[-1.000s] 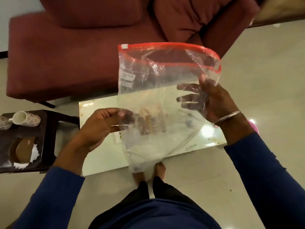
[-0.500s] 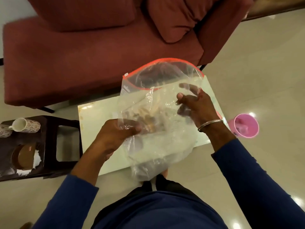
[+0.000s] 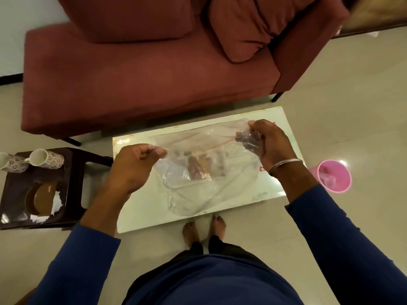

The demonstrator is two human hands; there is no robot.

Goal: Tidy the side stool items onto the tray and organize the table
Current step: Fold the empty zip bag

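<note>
clear plastic bag [image 3: 207,172] over table [image 3: 275,133], pinched between left hand [image 3: 134,168] and right hand [image 3: 268,146]

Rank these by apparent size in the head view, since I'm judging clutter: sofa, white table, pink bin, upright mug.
1. Sofa
2. White table
3. Pink bin
4. Upright mug, though not far behind the bin.

Both hands [image 3: 134,170] [image 3: 267,143] pinching clear bag [image 3: 209,172] over table [image 3: 284,133].
</note>
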